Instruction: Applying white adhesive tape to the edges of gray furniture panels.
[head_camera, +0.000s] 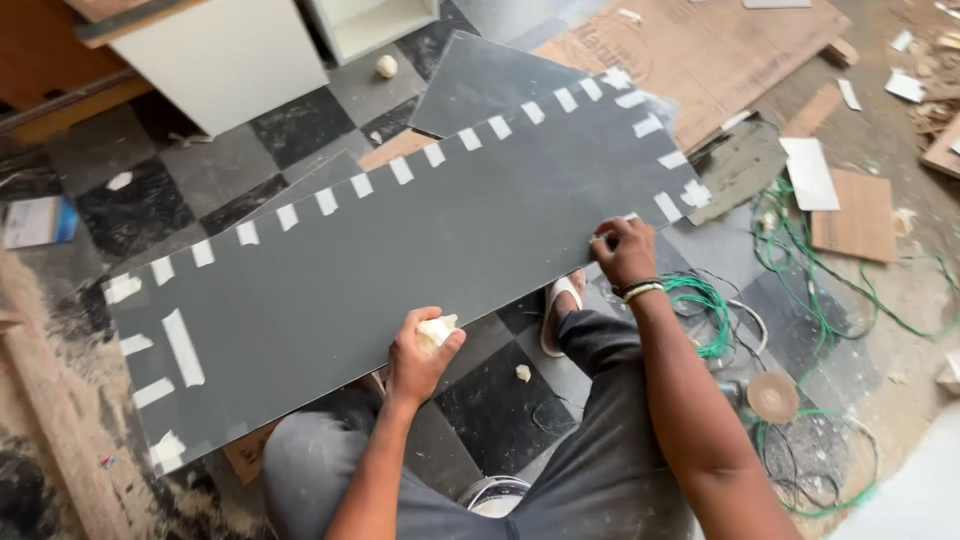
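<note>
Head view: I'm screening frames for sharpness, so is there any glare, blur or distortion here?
Head view: even, soft daylight; a faint pale sheen on the dark panel near its far end; both hands sharp, no motion blur; the panel's long edges bow slightly, suggesting wide-angle distortion.

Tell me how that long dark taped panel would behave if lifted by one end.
The dark panel looks stiff: it spans the lap flat, unsagged. Long and thin, it would probably flex or swing. Its smooth face may slip; the right hand pinches its edge, the left hand holds a pale wad.

Checkered floor (200, 190), white cabinet (225, 60), plywood scraps (860, 215)
</note>
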